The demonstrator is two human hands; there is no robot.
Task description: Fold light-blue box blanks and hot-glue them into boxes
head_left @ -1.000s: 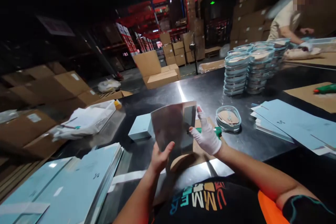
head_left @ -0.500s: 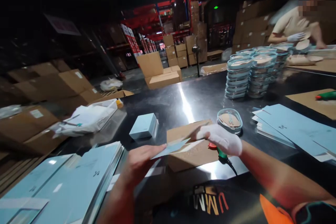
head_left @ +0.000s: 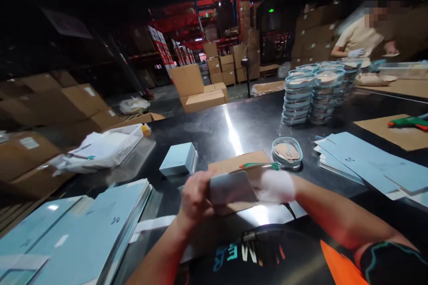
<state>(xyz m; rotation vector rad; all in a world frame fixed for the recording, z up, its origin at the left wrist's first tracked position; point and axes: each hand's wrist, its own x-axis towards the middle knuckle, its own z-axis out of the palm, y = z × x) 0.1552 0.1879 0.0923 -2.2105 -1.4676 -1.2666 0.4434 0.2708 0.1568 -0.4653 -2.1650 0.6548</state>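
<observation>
My bare left hand grips the left end of a small card box, its fingers wrapped around the edge. The side facing me looks smooth and grey in the shade. At the box's right end is my right hand, in a white glove and blurred, with its fingers closed at the card and partly hidden. Beneath and behind lies a brown cardboard sheet. A green glue gun with an orange tip rests there, partly covered by the box and glove. A clear oval case stands just beyond my right hand.
A closed light-blue box stands left of the cardboard. Flat light-blue card sheets lie in piles at left and right. Stacked oval cases stand at the back right, near another person. A white basket sits at the left edge.
The flat blue card between my hands has turned up and now shows a broad grey side. My left hand has moved right and up; the glue gun's tip now shows behind the box.
</observation>
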